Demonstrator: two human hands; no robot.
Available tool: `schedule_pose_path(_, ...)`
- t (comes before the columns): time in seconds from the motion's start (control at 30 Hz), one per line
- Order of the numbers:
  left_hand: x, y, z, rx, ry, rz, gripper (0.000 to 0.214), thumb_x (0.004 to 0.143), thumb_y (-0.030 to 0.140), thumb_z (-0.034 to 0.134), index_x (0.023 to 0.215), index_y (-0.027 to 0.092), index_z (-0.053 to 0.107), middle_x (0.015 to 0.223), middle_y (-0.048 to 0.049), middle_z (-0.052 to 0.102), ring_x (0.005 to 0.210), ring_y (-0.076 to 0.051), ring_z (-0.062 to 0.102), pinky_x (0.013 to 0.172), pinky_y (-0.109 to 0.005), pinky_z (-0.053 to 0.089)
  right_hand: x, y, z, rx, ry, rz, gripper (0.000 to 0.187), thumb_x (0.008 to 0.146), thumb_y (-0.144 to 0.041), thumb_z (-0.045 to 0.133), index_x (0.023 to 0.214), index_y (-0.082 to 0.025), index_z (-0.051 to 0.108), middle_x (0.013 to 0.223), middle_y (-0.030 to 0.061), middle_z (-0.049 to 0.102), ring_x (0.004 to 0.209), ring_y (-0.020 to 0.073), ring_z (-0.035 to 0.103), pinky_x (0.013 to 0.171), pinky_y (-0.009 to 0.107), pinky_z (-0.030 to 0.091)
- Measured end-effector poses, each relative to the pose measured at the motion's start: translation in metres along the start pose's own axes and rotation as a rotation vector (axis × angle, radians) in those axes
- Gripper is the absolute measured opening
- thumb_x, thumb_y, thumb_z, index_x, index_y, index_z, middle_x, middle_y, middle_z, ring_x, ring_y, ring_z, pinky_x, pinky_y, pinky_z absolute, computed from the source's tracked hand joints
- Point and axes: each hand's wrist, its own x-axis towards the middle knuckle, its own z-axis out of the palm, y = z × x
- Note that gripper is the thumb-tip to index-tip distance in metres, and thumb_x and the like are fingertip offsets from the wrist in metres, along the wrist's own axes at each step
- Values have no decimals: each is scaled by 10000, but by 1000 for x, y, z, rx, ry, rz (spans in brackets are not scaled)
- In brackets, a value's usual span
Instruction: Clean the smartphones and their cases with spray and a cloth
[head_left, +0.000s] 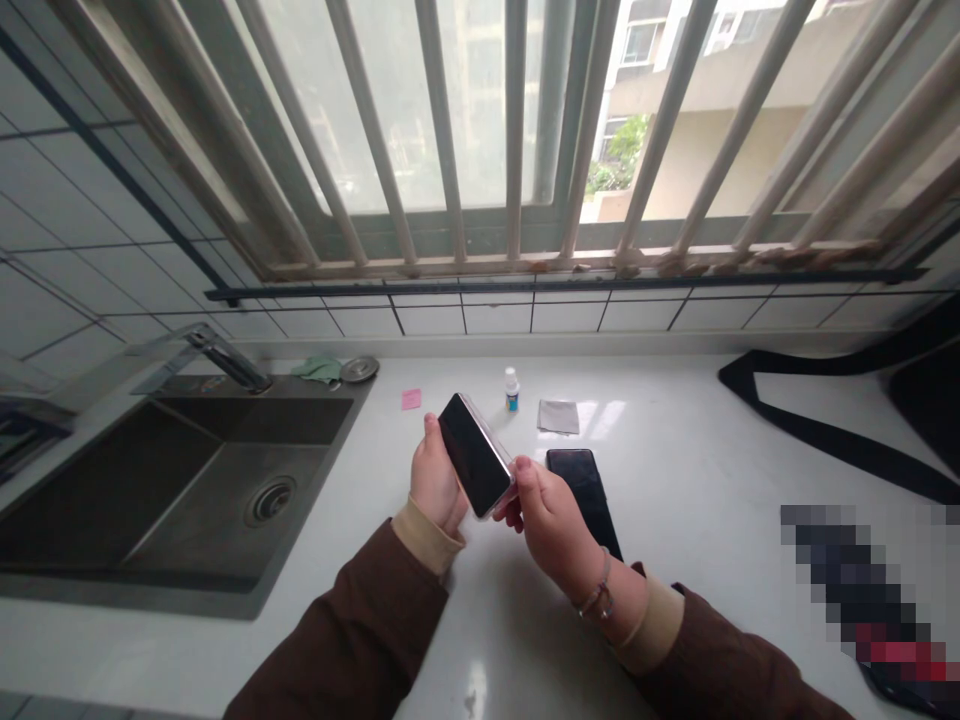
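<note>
Between my two hands a phone [475,456] with a dark screen is held tilted above the white counter, and a clear case edge seems to show along its right side. My left hand [435,480] grips its left edge, thumb up along the side. My right hand [551,505] pinches its lower right corner between thumb and fingers. Partly behind my right hand and wrist, a second black phone [581,485] lies on the counter. A small white bottle [511,390] with a blue label stands beyond the held phone, beside a folded grey cloth [559,417].
A sink [300,500] with a faucet [229,358] is set into the counter [675,480] at left. By it lie a green cloth [319,369], a metal strainer [360,369] and a pink paper square [411,399]. A black strap [825,450] lies right. Window bars [450,150] rise behind.
</note>
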Motion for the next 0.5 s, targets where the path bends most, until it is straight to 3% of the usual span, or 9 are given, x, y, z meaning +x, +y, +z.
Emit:
schedule_pose_path(0.1, -3, 6, 1, -47, -15, -75, 543, 938, 726, 577, 944, 189, 652, 743, -42, 695, 623, -218, 664, 654, -377, 583, 1, 4, 0, -4, -23, 19, 664, 1068, -708, 274, 753, -218, 594, 636, 47, 695, 517, 145, 568, 526, 268, 437)
schedule_pose_path(0.2, -8, 12, 5, -104, -143, -145, 676, 917, 813, 497, 966, 172, 705, 775, -93, 719, 648, -251, 682, 643, -403, 592, 3, 8, 1, 36, -35, 39, 670, 1064, -712, 276, 740, -214, 586, 632, 43, 679, 492, 137, 546, 512, 270, 428)
schedule_pose_path(0.3, -13, 16, 8, -135, -284, -156, 849, 924, 857, 384, 1074, 104, 746, 964, -175, 766, 741, -263, 718, 698, -405, 611, 5, 11, 3, 112, -46, 73, 679, 1056, -727, 264, 729, -216, 568, 629, 36, 662, 469, 129, 526, 486, 266, 413)
schedule_pose_path(0.4, -16, 17, 10, -167, -356, -170, 857, 961, 823, 338, 1151, 95, 747, 1150, -207, 756, 898, -282, 745, 848, -436, 621, 7, 13, 3, 108, -51, 96, 684, 1064, -711, 239, 733, -214, 572, 619, 27, 645, 463, 128, 525, 479, 264, 407)
schedule_pose_path(0.5, -15, 17, 10, -167, -336, -197, 801, 975, 792, 368, 1083, 100, 756, 1018, -177, 765, 867, -277, 744, 839, -438, 626, 9, 11, -2, -8, -51, 89, 605, 1088, -638, 282, 800, -212, 602, 569, -8, 603, 478, 136, 542, 516, 263, 427)
